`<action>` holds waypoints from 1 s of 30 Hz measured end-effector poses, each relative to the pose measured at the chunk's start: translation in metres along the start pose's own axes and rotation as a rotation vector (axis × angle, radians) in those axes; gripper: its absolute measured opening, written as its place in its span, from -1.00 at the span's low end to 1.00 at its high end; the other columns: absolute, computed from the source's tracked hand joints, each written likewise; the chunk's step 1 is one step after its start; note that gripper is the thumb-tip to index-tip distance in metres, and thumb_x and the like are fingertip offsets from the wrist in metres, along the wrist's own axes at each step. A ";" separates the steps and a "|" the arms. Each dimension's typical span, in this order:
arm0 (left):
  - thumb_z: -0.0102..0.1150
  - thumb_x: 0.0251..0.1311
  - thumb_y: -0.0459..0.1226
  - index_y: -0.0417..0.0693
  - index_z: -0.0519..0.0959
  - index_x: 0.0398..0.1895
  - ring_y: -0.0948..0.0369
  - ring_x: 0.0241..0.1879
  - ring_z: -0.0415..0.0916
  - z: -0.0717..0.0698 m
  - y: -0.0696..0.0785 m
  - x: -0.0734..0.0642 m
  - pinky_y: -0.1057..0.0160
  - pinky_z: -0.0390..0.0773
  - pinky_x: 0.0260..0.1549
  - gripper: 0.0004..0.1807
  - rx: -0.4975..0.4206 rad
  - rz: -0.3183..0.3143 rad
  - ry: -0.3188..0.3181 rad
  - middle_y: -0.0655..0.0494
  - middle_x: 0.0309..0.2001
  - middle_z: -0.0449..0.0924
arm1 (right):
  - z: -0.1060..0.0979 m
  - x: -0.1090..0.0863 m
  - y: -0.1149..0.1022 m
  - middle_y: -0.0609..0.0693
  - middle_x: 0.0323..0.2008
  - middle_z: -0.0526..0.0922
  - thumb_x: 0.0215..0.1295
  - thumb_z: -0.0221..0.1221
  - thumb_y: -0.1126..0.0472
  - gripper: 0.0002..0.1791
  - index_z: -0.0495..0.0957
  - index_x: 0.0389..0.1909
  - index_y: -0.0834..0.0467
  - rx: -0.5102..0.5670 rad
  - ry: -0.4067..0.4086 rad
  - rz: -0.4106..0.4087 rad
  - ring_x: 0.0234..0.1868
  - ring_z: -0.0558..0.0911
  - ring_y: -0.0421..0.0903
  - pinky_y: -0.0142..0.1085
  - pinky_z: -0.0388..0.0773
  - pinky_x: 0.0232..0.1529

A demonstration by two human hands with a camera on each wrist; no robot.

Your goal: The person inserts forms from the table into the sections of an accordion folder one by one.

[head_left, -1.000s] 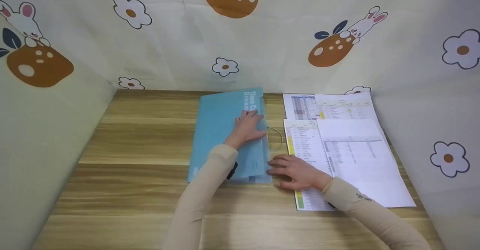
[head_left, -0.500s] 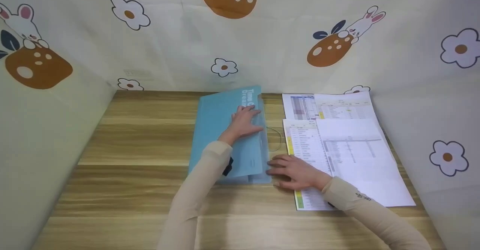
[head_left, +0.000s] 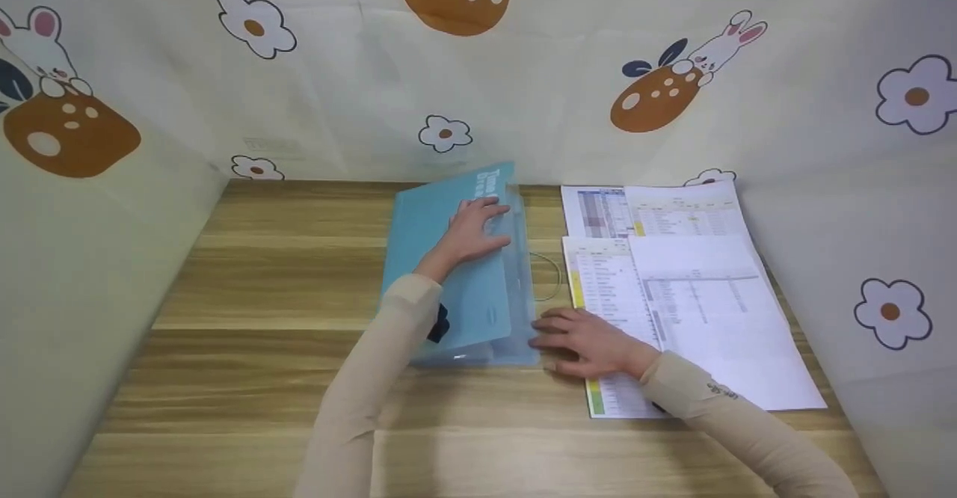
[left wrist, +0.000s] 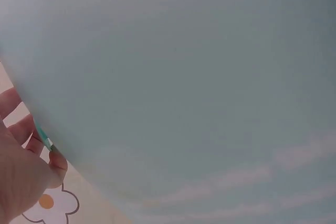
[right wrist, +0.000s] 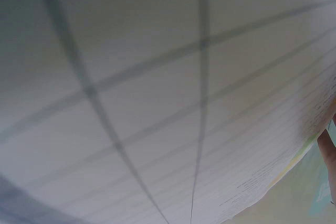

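A blue plastic file folder lies in the middle of the wooden table, its front cover tilted up along the right side over a translucent layer. My left hand pinches this cover near its right edge, fingers on top. In the left wrist view the thumb of the left hand curls at the cover's edge, and the pale cover fills most of the picture. My right hand rests with spread, slightly bent fingers at the folder's lower right edge, its palm over the printed sheets.
Further printed papers lie at the back right, partly under the front sheets. A thin elastic cord loop sticks out from the folder's right edge. Patterned fabric walls close in the table at the back and sides.
My left hand has drawn left and up, raising the folder's cover and baring more of the translucent layer beneath. The right hand and the papers have stayed in place.
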State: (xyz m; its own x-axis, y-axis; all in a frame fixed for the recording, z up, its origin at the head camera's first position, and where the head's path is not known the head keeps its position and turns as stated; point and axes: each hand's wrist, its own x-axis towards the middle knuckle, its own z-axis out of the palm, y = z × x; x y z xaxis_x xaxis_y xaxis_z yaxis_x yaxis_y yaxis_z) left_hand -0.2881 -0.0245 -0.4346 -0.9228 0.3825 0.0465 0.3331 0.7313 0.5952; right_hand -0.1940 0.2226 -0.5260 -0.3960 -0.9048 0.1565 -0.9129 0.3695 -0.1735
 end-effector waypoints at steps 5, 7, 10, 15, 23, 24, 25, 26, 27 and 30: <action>0.02 0.03 -0.09 0.01 0.35 0.18 0.06 0.18 0.00 -0.009 -0.002 -0.002 -0.05 0.05 0.08 -0.44 -0.042 0.040 0.013 0.03 0.24 0.14 | 0.001 0.000 0.000 0.01 0.11 0.37 0.17 0.01 -0.07 -0.56 0.46 0.06 -0.03 0.007 0.029 -0.013 0.14 0.26 0.00 -0.11 0.19 0.07; 0.03 0.03 -0.13 -0.02 0.36 0.16 0.05 0.17 0.02 -0.012 -0.003 -0.003 -0.02 0.07 0.08 -0.45 -0.054 0.064 0.025 0.01 0.22 0.17 | 0.002 -0.001 0.000 0.01 0.10 0.38 0.16 0.02 -0.07 -0.56 0.46 0.05 -0.03 0.007 0.042 -0.021 0.13 0.27 0.00 -0.12 0.19 0.06; 0.04 0.02 -0.17 -0.06 0.38 0.15 0.06 0.15 0.06 -0.016 -0.004 -0.003 0.03 0.11 0.07 -0.47 -0.074 0.082 0.037 0.00 0.19 0.20 | 0.003 0.000 0.000 0.01 0.09 0.39 0.15 0.03 -0.06 -0.56 0.47 0.05 -0.03 0.009 0.050 -0.025 0.12 0.28 0.00 -0.14 0.19 0.07; 0.04 0.04 -0.17 0.00 0.37 0.16 0.11 0.15 0.05 -0.022 -0.007 -0.005 0.06 0.13 0.08 -0.47 -0.118 0.045 0.021 0.06 0.20 0.19 | 0.003 0.000 0.000 -0.01 0.10 0.38 0.16 0.02 -0.07 -0.56 0.46 0.06 -0.04 0.020 0.034 -0.010 0.13 0.27 -0.02 -0.16 0.17 0.09; 0.01 0.02 -0.16 0.06 0.37 0.16 0.14 0.14 0.06 -0.032 -0.010 -0.009 0.06 0.18 0.05 -0.47 -0.193 0.031 0.024 0.11 0.20 0.18 | 0.001 0.000 -0.001 -0.02 0.11 0.37 0.17 0.01 -0.08 -0.56 0.45 0.06 -0.04 0.027 0.013 -0.002 0.14 0.26 -0.04 -0.15 0.17 0.09; 0.02 0.02 -0.16 0.07 0.37 0.16 0.15 0.14 0.07 -0.032 -0.011 -0.010 0.05 0.18 0.05 -0.47 -0.207 0.026 0.024 0.12 0.21 0.17 | 0.001 0.000 0.000 -0.02 0.11 0.37 0.17 0.01 -0.08 -0.56 0.45 0.06 -0.04 0.028 0.012 0.000 0.15 0.25 -0.04 -0.15 0.17 0.09; 0.02 0.02 -0.16 0.08 0.37 0.16 0.15 0.13 0.08 -0.033 -0.011 -0.010 0.05 0.19 0.04 -0.47 -0.219 0.020 0.023 0.14 0.21 0.16 | 0.001 0.000 0.000 -0.02 0.11 0.37 0.17 0.01 -0.08 -0.55 0.45 0.07 -0.04 0.027 0.011 0.002 0.15 0.25 -0.04 -0.15 0.17 0.09; 0.03 0.02 -0.17 0.09 0.37 0.16 0.16 0.12 0.10 -0.034 -0.012 -0.010 0.04 0.20 0.03 -0.47 -0.231 0.015 0.026 0.15 0.21 0.16 | 0.001 0.000 0.000 -0.02 0.11 0.37 0.17 0.01 -0.08 -0.55 0.45 0.07 -0.05 0.029 0.011 0.002 0.15 0.25 -0.04 -0.15 0.17 0.09; 0.03 0.03 -0.17 0.11 0.37 0.16 0.16 0.11 0.12 -0.034 -0.012 -0.011 0.04 0.22 0.02 -0.48 -0.242 0.006 0.027 0.16 0.21 0.16 | 0.001 0.000 0.000 -0.02 0.11 0.37 0.17 0.01 -0.08 -0.55 0.45 0.07 -0.05 0.029 0.012 0.000 0.15 0.25 -0.03 -0.15 0.16 0.09; 0.05 0.03 -0.19 0.12 0.38 0.15 0.16 0.07 0.15 -0.034 -0.013 -0.011 0.04 0.24 -0.01 -0.48 -0.275 -0.007 0.030 0.18 0.21 0.16 | 0.002 0.000 0.000 -0.02 0.11 0.37 0.16 0.01 -0.08 -0.56 0.45 0.06 -0.04 0.030 0.022 -0.009 0.14 0.26 -0.02 -0.13 0.17 0.09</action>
State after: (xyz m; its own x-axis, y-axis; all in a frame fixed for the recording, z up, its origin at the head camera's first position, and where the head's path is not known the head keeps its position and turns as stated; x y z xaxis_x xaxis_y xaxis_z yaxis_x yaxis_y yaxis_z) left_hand -0.2886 -0.0579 -0.4154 -0.9318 0.3576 0.0628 0.2651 0.5519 0.7907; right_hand -0.1933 0.2224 -0.5275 -0.3904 -0.9030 0.1794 -0.9130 0.3547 -0.2015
